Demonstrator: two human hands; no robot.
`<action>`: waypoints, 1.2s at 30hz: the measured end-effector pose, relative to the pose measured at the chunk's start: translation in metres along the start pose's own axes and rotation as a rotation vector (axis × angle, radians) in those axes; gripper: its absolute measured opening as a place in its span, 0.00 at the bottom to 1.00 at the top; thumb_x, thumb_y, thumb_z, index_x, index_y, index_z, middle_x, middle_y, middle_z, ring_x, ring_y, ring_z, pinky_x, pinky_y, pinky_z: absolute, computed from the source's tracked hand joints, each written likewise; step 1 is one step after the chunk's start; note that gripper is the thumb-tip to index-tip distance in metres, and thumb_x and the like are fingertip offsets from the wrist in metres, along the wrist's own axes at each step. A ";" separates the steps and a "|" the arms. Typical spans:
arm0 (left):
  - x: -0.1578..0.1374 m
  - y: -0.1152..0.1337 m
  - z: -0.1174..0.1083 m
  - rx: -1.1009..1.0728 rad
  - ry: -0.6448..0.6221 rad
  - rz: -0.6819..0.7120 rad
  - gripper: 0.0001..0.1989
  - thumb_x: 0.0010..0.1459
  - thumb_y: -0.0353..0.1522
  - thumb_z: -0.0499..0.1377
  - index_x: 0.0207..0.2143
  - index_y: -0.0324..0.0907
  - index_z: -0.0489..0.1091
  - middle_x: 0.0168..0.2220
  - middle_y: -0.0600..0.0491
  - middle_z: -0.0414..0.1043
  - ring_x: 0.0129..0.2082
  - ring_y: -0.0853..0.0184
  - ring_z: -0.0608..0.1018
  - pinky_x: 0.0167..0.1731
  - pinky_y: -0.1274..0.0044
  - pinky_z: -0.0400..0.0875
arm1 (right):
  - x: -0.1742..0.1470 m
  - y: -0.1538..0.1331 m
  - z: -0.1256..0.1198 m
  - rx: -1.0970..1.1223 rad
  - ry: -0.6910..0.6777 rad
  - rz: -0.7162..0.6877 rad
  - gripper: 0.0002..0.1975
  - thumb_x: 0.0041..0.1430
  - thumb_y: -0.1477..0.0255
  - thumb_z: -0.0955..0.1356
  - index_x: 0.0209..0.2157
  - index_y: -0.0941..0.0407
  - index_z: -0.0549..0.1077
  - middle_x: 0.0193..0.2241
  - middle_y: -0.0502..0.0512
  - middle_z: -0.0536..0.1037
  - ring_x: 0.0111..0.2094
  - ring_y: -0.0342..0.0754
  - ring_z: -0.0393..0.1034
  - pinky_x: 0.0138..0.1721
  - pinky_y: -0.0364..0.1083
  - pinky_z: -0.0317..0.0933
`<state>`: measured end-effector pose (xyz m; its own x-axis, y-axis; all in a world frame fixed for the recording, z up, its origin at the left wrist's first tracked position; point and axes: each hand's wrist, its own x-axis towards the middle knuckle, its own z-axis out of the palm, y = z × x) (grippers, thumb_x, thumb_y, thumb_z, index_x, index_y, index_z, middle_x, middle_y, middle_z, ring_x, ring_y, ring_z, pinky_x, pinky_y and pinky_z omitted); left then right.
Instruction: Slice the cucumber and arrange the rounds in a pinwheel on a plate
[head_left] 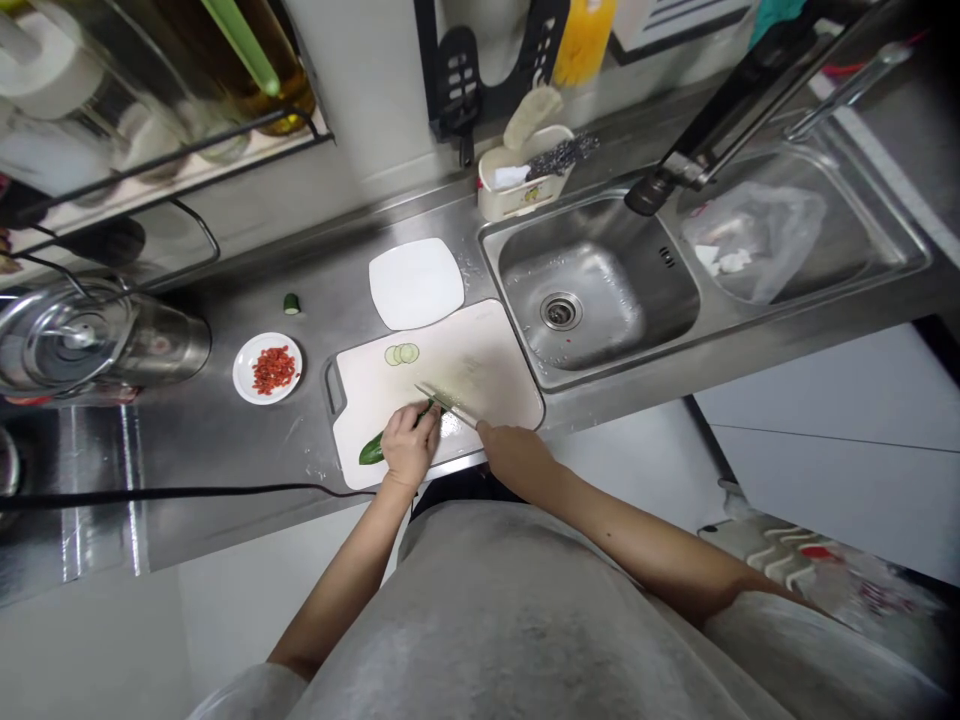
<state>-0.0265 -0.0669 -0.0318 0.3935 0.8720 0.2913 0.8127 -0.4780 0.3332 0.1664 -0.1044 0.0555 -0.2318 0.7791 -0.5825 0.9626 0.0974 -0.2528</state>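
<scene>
My left hand [409, 443] is closed over a green cucumber [371, 450], pressing it onto the white cutting board [495, 350]. One end of the cucumber pokes out to the left, and its cut end shows by my fingertips. In my right hand [517, 460] is a knife [452, 405], gripped by the handle, its blade at the cucumber's cut end. Two thin, overlapping cucumber slices [402, 354] lie near the board's upper left. Just beyond the board sits a white square plate [417, 283].
A small white dish [268, 369] of chopped red pieces stands left of the board, with a cucumber end piece [291, 303] above it. To the right is a steel sink [600, 285] under a black faucet [679, 150]. A black cord [187, 494] crosses the counter at left.
</scene>
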 end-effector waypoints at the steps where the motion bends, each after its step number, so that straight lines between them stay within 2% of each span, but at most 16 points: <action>1: 0.000 0.001 -0.001 0.002 0.002 0.001 0.10 0.62 0.33 0.56 0.41 0.46 0.76 0.40 0.49 0.76 0.41 0.64 0.74 0.41 0.73 0.67 | 0.001 -0.001 0.000 0.002 -0.004 -0.002 0.09 0.63 0.77 0.60 0.45 0.59 0.65 0.32 0.61 0.78 0.37 0.53 0.76 0.34 0.44 0.64; 12: -0.002 0.002 0.001 0.031 0.022 0.008 0.10 0.61 0.33 0.56 0.42 0.47 0.77 0.39 0.49 0.77 0.40 0.64 0.74 0.40 0.72 0.67 | 0.006 -0.002 -0.004 -0.022 -0.052 -0.007 0.11 0.65 0.77 0.58 0.46 0.59 0.65 0.34 0.62 0.78 0.39 0.52 0.76 0.35 0.44 0.64; 23: -0.002 0.003 0.001 0.024 0.032 0.023 0.10 0.60 0.32 0.57 0.42 0.47 0.77 0.40 0.49 0.77 0.40 0.63 0.74 0.40 0.72 0.67 | 0.014 -0.001 0.003 0.011 -0.023 -0.021 0.13 0.63 0.80 0.57 0.46 0.60 0.66 0.34 0.64 0.78 0.39 0.52 0.76 0.37 0.45 0.65; 30: -0.001 0.004 0.000 0.031 0.020 0.023 0.11 0.61 0.32 0.56 0.42 0.47 0.77 0.40 0.49 0.77 0.40 0.64 0.74 0.41 0.72 0.67 | 0.017 0.001 0.006 -0.007 0.010 -0.039 0.13 0.62 0.81 0.58 0.46 0.60 0.67 0.32 0.62 0.78 0.36 0.53 0.76 0.33 0.45 0.66; 36: 0.000 0.004 -0.001 0.048 0.031 0.034 0.11 0.61 0.32 0.57 0.43 0.47 0.77 0.40 0.50 0.77 0.40 0.64 0.74 0.41 0.72 0.68 | 0.018 0.001 0.005 -0.038 -0.024 -0.029 0.14 0.64 0.80 0.57 0.49 0.61 0.65 0.34 0.63 0.78 0.39 0.52 0.76 0.36 0.45 0.66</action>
<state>-0.0235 -0.0690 -0.0295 0.4081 0.8515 0.3291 0.8191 -0.5007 0.2797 0.1629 -0.0936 0.0411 -0.2629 0.7604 -0.5939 0.9598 0.1436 -0.2411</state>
